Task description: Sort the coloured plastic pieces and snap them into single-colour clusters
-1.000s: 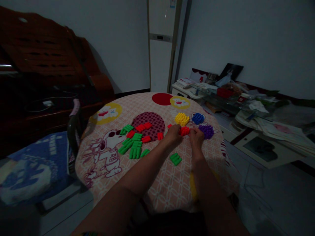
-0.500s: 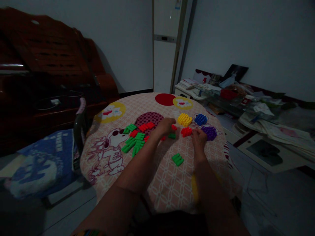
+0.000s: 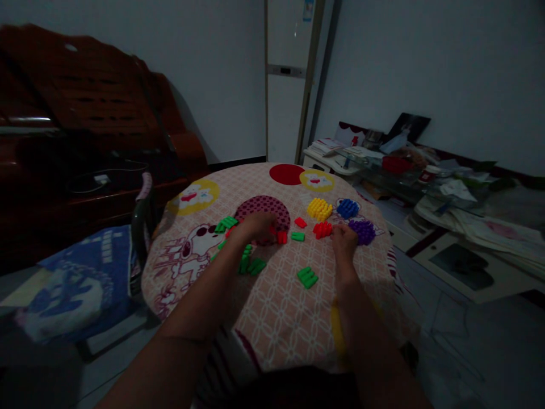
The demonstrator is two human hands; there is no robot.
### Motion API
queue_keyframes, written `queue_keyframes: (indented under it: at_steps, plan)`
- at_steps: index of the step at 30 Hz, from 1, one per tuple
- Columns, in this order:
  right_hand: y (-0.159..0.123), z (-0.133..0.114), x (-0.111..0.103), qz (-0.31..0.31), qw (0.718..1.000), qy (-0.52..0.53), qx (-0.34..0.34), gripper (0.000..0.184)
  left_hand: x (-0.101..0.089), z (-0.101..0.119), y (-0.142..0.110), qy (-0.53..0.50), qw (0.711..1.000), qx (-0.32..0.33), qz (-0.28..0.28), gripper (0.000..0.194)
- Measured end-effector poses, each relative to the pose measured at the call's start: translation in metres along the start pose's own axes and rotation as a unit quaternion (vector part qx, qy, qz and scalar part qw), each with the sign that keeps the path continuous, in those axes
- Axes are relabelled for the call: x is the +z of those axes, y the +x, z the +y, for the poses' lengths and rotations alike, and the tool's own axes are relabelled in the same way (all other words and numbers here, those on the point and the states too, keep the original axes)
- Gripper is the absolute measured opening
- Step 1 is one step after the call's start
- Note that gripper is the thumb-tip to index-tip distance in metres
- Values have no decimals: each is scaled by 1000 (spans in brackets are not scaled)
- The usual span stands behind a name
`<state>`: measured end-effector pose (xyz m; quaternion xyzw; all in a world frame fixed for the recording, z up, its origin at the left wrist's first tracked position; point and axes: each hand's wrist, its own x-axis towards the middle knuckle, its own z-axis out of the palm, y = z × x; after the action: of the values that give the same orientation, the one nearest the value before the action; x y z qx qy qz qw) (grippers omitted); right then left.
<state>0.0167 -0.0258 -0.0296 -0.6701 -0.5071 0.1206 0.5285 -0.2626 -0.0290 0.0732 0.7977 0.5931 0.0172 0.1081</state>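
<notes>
My left hand (image 3: 254, 227) rests with fingers curled over the scattered red and green blocks (image 3: 251, 264) on the round table (image 3: 276, 307); what it grips, if anything, is hidden. My right hand (image 3: 344, 237) lies closed beside a joined red block cluster (image 3: 322, 229), touching its right side. Yellow (image 3: 319, 208), blue (image 3: 347, 208) and purple (image 3: 363, 230) clusters sit just beyond. A loose red block (image 3: 300, 222), a small green block (image 3: 297, 236) and a green cluster (image 3: 307, 276) lie between my arms.
The table has a cartoon-print cloth. A chair with a blue cushion (image 3: 72, 284) stands at the left, a dark wooden bench (image 3: 85, 130) behind it. A low table (image 3: 383, 165) piled with papers and clutter is at the right. A tall white appliance (image 3: 285, 79) stands at the back wall.
My left hand has moved left from the red cluster to the scattered red and green blocks. My right hand has stayed by the red cluster. The view has shifted slightly.
</notes>
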Motion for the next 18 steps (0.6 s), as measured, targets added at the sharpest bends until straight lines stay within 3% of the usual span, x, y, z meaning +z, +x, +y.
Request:
queue_keyframes:
  at_steps: [4,9,13,18]
  plan:
    - [0,0,-1,-4,1000,1,-6,33,-10,31,18,-111,986,84,90,25]
    - [0,1,-1,-6,1000,7,-5,33,14,67,47,-277,955,85,59,18]
    - [0,1,-1,-10,1000,8,-6,34,37,71,59,-372,926,60,36,21]
    - [-1,-2,-1,-6,1000,-3,1,33,45,63,61,-500,866,11,23,13]
